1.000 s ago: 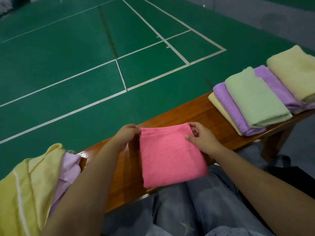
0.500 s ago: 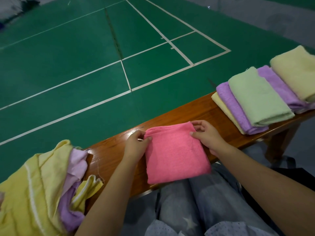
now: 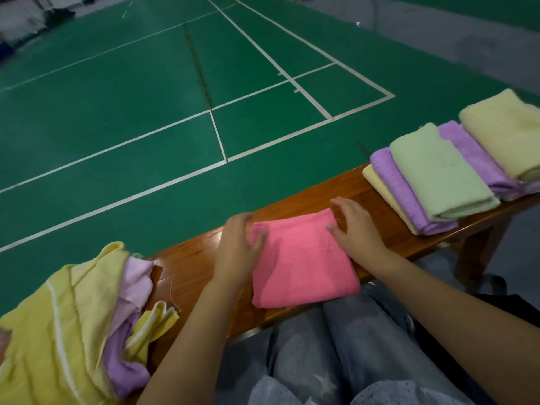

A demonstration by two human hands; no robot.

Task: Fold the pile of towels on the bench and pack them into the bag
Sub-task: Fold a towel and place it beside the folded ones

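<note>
Handling: the pink towel (image 3: 304, 260) looks light, soft and limp, so I judge it will sag and lose its fold if lifted by one corner; its nap should grip rather than slip, and nothing about it is fragile.
Where to hold: best taken along both short sides at once, or with a flat palm under the folded stack and a thumb on top, so the layers stay together.
Look of the towel: a plain pink terry cloth, folded into a neat, thick rectangle with its near edge hanging just over the front of the bench (image 3: 193, 264).
Place: it lies on the wooden bench straight in front of the person, between the loose pile and the folded stack.
Left hand (image 3: 238, 247): lies flat on the towel's left edge, fingers straight and spread, thumb on the cloth, pressing rather than gripping.
Right hand (image 3: 355, 229): rests at the towel's far right corner, fingers loosely spread over the edge, thumb on the pink cloth; it clamps nothing that I can see.
Unfolded pile (image 3: 73, 325): yellow and lilac towels lie crumpled at the bench's left end.
Folded towels (image 3: 444, 171): green, purple and pale yellow ones overlap in a row at the right end.
Bag (image 3: 496, 305): a dark shape low on the right may be it; I cannot tell.
</note>
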